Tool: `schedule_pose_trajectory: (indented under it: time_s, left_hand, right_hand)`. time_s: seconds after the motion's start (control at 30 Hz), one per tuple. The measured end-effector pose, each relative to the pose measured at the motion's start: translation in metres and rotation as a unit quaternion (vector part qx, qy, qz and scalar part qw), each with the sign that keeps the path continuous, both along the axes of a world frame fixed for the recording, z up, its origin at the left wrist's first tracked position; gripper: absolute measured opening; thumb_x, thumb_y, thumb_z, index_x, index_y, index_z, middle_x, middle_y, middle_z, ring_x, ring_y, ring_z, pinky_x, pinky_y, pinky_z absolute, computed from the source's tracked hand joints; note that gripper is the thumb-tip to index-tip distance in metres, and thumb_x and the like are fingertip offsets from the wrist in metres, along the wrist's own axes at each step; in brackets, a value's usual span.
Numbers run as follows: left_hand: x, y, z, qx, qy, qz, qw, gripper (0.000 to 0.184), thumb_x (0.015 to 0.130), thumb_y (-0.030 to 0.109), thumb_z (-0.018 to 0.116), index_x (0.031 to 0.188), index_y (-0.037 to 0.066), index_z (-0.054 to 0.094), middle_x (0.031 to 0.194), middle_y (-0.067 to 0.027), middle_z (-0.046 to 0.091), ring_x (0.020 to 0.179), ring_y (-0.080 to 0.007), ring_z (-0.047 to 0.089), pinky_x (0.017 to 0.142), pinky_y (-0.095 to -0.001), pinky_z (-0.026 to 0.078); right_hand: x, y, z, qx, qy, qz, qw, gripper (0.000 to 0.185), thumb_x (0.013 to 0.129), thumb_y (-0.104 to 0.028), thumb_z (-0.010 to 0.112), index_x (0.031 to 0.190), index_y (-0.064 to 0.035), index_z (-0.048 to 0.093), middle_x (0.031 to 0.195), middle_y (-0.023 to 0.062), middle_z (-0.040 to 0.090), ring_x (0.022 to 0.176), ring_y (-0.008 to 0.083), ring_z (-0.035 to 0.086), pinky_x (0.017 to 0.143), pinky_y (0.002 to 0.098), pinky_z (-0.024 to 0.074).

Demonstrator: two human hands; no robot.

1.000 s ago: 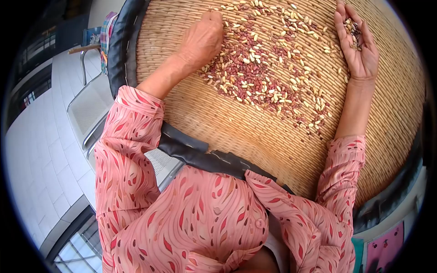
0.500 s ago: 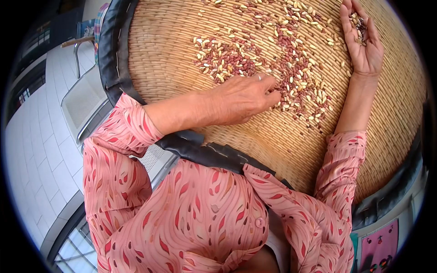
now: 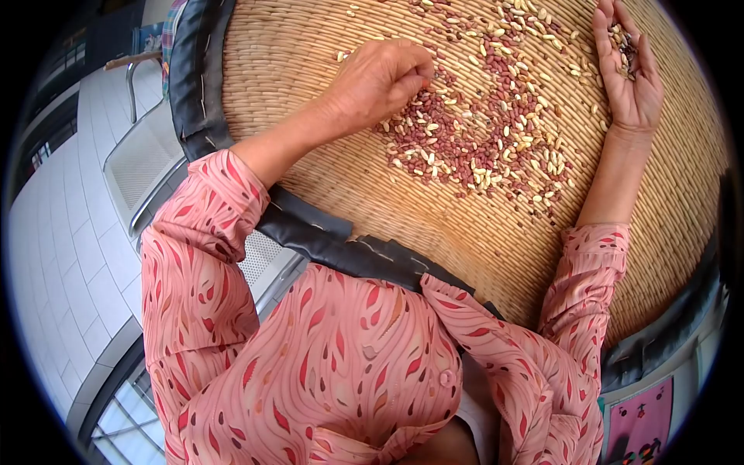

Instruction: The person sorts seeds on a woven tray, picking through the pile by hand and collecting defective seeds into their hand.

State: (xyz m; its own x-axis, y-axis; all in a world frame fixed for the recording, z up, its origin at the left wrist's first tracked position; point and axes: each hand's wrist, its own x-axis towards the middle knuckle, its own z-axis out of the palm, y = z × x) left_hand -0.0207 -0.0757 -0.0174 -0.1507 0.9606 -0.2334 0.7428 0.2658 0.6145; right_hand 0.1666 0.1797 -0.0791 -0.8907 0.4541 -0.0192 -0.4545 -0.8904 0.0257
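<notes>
Beans lie near both hands on woven tray.

Mixed beans on woven tray.

Text, labels, numbers — none readable

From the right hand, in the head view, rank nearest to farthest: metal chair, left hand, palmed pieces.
1. Palmed pieces, cupped in the right hand.
2. Left hand, across the woven tray.
3. Metal chair, beyond the tray's left rim.
</notes>
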Motion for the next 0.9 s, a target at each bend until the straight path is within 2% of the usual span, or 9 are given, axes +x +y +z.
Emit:
schedule_pose_trajectory:
  time_s: [0.1, 0.4, 0.47, 0.6, 0.67, 0.77, 0.8, 0.87, 0.9]
  left_hand:
    - [-0.005, 0.002, -0.015, 0.053, 0.045, -0.005, 0.998, 0.009, 0.082, 0.003, 0.068, 0.091, 0.001, 0.067, 0.076, -0.0087, 0.063, 0.065, -0.023, 0.062, 0.059, -0.034, 0.049]
    - [0.002, 0.007, -0.019, 0.06, 0.119, -0.062, 0.989, 0.011, 0.082, 0.009, 0.07, 0.09, 0.005, 0.064, 0.084, -0.01, 0.064, 0.074, -0.0283, 0.065, 0.062, -0.0377, 0.05]
    - [0.002, 0.008, -0.019, 0.059, 0.137, -0.077, 0.986, 0.012, 0.083, 0.01, 0.069, 0.091, 0.004, 0.062, 0.085, -0.0102, 0.064, 0.074, -0.0298, 0.064, 0.063, -0.0391, 0.05]
    - [0.005, 0.01, -0.025, 0.053, 0.196, -0.08, 0.976, 0.012, 0.087, 0.01, 0.065, 0.091, 0.003, 0.058, 0.079, -0.0107, 0.06, 0.071, -0.0301, 0.062, 0.061, -0.0403, 0.049]
    - [0.004, 0.019, -0.022, 0.06, 0.201, -0.067, 0.975, 0.01, 0.088, 0.01, 0.064, 0.091, 0.003, 0.056, 0.074, -0.0107, 0.057, 0.069, -0.0291, 0.061, 0.06, -0.0408, 0.049]
    - [0.006, 0.068, 0.003, 0.153, 0.14, -0.059, 0.977, 0.006, 0.089, 0.006, 0.061, 0.089, 0.003, 0.056, 0.073, -0.0107, 0.057, 0.07, -0.026, 0.061, 0.062, -0.0395, 0.05]
    - [0.008, 0.088, 0.005, 0.213, 0.185, -0.086, 0.955, 0.005, 0.088, 0.005, 0.063, 0.089, 0.003, 0.058, 0.075, -0.0091, 0.059, 0.071, -0.0237, 0.061, 0.064, -0.0385, 0.05]
    - [0.035, 0.129, 0.016, 0.251, 0.106, -0.054, 0.961, 0.022, 0.081, -0.001, 0.053, 0.103, -0.001, 0.054, 0.087, -0.0237, 0.056, 0.084, -0.0408, 0.059, 0.072, -0.0484, 0.048]
    - [0.046, 0.147, 0.014, 0.294, 0.12, -0.07, 0.946, 0.018, 0.082, -0.001, 0.055, 0.1, -0.002, 0.055, 0.084, -0.0239, 0.057, 0.082, -0.0406, 0.059, 0.07, -0.0488, 0.048]
  right_hand:
    - [0.011, 0.007, -0.022, 0.071, 0.009, -0.033, 0.997, 0.035, 0.101, -0.008, 0.047, 0.128, 0.0134, 0.048, 0.133, 0.0289, 0.052, 0.124, 0.0355, 0.054, 0.108, 0.0457, 0.0454]
    - [0.01, 0.005, -0.018, 0.057, -0.01, -0.041, 0.997, 0.035, 0.1, -0.01, 0.049, 0.126, 0.0138, 0.048, 0.13, 0.0293, 0.054, 0.122, 0.0352, 0.055, 0.107, 0.0464, 0.0466]
    - [0.015, 0.008, -0.018, 0.026, -0.053, -0.055, 0.997, 0.035, 0.1, -0.009, 0.049, 0.126, 0.0138, 0.049, 0.131, 0.0288, 0.054, 0.122, 0.035, 0.056, 0.107, 0.0465, 0.0469]
    - [0.015, 0.007, -0.017, 0.022, -0.117, -0.098, 0.988, 0.035, 0.101, -0.011, 0.049, 0.125, 0.0139, 0.05, 0.132, 0.0276, 0.053, 0.122, 0.0349, 0.055, 0.106, 0.047, 0.0472]
    - [0.013, 0.007, -0.017, 0.03, -0.098, -0.093, 0.99, 0.036, 0.101, -0.012, 0.048, 0.125, 0.0138, 0.05, 0.133, 0.0271, 0.053, 0.123, 0.0347, 0.054, 0.106, 0.0473, 0.047]
    - [0.014, 0.008, -0.018, 0.033, -0.101, -0.093, 0.99, 0.038, 0.102, -0.015, 0.048, 0.126, 0.0136, 0.05, 0.135, 0.0267, 0.051, 0.125, 0.0341, 0.053, 0.107, 0.0471, 0.0464]
    - [0.014, 0.007, -0.018, 0.032, -0.1, -0.089, 0.99, 0.038, 0.102, -0.015, 0.048, 0.126, 0.0135, 0.05, 0.135, 0.0267, 0.051, 0.125, 0.034, 0.053, 0.107, 0.0469, 0.0464]
    - [0.013, 0.007, -0.017, 0.024, -0.081, -0.074, 0.994, 0.037, 0.102, -0.016, 0.047, 0.126, 0.0128, 0.05, 0.134, 0.0268, 0.052, 0.125, 0.0339, 0.053, 0.107, 0.0462, 0.0462]
    - [0.016, 0.016, -0.028, 0.04, -0.031, -0.039, 0.998, 0.036, 0.103, -0.015, 0.045, 0.125, 0.012, 0.05, 0.133, 0.0245, 0.053, 0.126, 0.0336, 0.051, 0.109, 0.0452, 0.0432]
